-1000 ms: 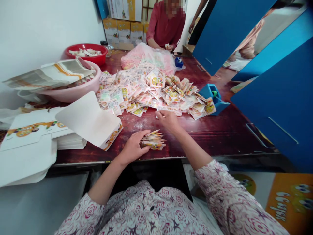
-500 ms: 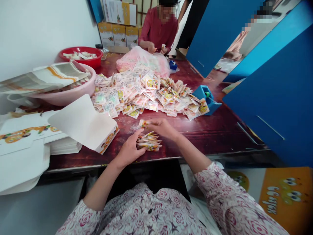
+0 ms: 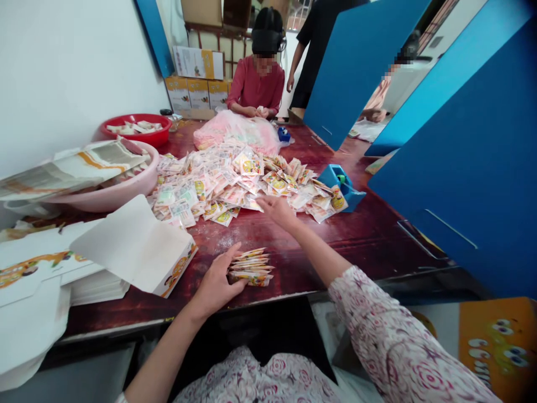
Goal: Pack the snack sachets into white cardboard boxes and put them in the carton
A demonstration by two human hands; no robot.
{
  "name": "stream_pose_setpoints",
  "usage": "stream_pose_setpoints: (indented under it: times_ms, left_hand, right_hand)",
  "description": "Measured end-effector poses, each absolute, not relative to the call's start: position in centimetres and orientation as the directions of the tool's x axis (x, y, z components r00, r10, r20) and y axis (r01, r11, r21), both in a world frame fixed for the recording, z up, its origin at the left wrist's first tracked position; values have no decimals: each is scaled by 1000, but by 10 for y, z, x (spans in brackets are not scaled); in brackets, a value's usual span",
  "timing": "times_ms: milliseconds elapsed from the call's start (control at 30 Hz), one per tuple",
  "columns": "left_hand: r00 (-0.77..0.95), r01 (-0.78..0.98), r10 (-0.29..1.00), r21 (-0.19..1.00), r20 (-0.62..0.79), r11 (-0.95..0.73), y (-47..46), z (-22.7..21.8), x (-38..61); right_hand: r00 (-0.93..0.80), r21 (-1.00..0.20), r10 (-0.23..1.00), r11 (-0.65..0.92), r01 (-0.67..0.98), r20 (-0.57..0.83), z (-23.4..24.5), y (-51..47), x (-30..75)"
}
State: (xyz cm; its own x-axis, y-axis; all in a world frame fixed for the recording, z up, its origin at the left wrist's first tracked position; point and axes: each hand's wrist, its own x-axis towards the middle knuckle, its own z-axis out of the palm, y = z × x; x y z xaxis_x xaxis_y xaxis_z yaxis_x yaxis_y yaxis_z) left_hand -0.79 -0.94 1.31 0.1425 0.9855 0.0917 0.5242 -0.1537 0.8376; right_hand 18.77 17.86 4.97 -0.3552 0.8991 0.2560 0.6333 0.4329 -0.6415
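My left hand (image 3: 218,281) curves round the left end of a row of small printed sachets (image 3: 251,267), with thumb and fingers on either side of it. The row stands on edge near the front of the dark red table. My right hand (image 3: 277,211) reaches forward to the near edge of a large heap of loose sachets (image 3: 222,179). Its fingers are stretched out, and no sachet shows clearly in them. Left of the row lies a white box (image 3: 145,254) with its flap raised and a printed side.
Flat white cartons (image 3: 37,280) are stacked at left. Behind them stand a pink basin (image 3: 138,179) and a red basin (image 3: 163,134). A blue tape dispenser (image 3: 338,187) sits right of the heap, near blue partitions (image 3: 461,184). Across the table a person (image 3: 258,84) works beside a plastic bag (image 3: 239,131).
My right hand has left the row and moved forward to the heap; the sachet it held is no longer in it. My left hand stays at the row. The view has tipped up.
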Motion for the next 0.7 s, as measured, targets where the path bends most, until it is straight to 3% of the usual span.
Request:
stream_pose_setpoints:
  times_ms: [67,133,367,533,600,700]
  left_hand:
    - [137,519,987,842,84,-144,-9,14,-8]
    - [133,516,989,847,69,-128,-9,13,-8]
    - [114,530,993,843,43,-97,-9,13,-8]
    - [133,544,990,832,40,-106,-9,18,-7]
    - [141,545,989,831,39,-110,-10,19,-7]
    - [139,534,989,838,48,-115,-10,16,-7]
  right_hand:
    - [-263,-443,928,359,822,265,58,217,192]
    - [-200,-315,947,275,908,252,62,244,198]
    - [-200,-235,971,226,945,131,48,246,210]
    - [-289,-318,953,304,898,94,45,199,214]
    - [-357,-468,923,380,798,141,44,171,209]
    - [-539,-717,828,469,515,154,42,124,196]
